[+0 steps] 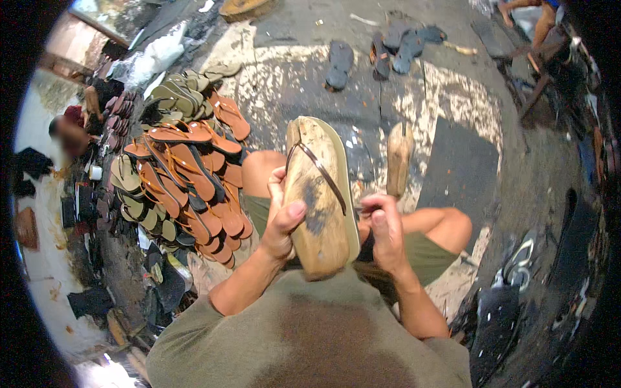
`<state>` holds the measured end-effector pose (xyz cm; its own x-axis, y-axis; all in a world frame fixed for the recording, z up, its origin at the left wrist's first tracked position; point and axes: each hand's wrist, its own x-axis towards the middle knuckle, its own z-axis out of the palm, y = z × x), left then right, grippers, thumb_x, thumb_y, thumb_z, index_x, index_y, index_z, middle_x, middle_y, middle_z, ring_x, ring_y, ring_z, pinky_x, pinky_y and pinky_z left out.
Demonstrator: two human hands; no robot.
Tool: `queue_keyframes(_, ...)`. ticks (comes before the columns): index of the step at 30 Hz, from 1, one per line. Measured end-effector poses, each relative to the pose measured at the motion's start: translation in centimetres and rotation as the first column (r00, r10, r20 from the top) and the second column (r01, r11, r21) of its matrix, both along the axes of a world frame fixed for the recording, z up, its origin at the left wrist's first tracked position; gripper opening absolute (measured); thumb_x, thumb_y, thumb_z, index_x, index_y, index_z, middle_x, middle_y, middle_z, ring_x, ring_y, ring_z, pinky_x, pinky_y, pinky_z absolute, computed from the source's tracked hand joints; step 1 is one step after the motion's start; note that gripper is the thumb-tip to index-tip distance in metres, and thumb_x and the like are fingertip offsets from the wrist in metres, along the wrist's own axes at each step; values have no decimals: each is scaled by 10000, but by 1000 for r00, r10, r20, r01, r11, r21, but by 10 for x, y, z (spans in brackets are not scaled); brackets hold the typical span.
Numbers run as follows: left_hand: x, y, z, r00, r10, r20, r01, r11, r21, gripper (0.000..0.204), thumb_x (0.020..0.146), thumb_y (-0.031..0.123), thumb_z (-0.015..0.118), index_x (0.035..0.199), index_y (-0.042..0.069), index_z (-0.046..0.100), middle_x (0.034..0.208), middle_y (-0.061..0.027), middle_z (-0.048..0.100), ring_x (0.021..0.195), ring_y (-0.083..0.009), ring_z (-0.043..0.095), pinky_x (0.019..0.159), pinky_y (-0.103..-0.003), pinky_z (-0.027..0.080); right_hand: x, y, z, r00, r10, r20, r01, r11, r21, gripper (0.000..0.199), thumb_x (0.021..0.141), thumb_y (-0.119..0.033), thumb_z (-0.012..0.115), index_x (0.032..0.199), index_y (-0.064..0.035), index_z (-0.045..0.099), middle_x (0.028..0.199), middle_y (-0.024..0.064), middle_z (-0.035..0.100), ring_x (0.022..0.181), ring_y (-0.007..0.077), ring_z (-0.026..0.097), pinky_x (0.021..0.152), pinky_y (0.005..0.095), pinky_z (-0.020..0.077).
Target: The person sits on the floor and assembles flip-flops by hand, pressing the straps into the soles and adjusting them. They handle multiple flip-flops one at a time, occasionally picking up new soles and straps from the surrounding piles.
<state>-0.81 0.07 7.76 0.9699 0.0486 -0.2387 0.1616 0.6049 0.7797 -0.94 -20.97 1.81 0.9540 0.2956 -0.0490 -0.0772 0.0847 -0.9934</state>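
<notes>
Upright before my chest is a wooden shoe last (315,194), with a dark thong strap (323,174) running over its face. A pale olive flip-flop sole (349,187) lies behind it and shows along its right edge. My left hand (282,223) grips the last from the left, thumb on the wood and fingers round the side. Just right of the sole, my right hand (384,233) has its fingers curled in and slightly blurred, thumb up. Whatever it may hold is hidden. Another wooden last (400,158) lies on the floor beyond my right knee.
Brown flip-flops (194,174) are heaped at my left, with olive flip-flops (174,97) behind them. Several dark soles (339,64) lie farther ahead. A black sheet (459,174) is at the right. Another person (77,132) sits at the far left; a limb (542,26) shows at top right.
</notes>
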Motion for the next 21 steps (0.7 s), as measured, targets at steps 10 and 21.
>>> queue_keyframes(10,-42,-12,24,999,3,-48,-20,939,-342,936,752,447,794,1445,97,272,1396,-190,462,1294,-334,533,1084,-495,499,-50,2,27,734,411,-541,-83,845,528,332,1059,-438,536,880,-158,547,713,-109,366,632,26,333,566,230,276)
queue_keyframes(21,4,-8,6,950,-28,310,122,949,-290,1122,806,620,740,1586,-9,235,1539,-300,395,1389,-455,459,1180,-581,363,-34,26,9,726,540,-426,129,501,856,606,1088,-574,340,1335,-60,543,1198,109,638,1032,247,638,875,400,531)
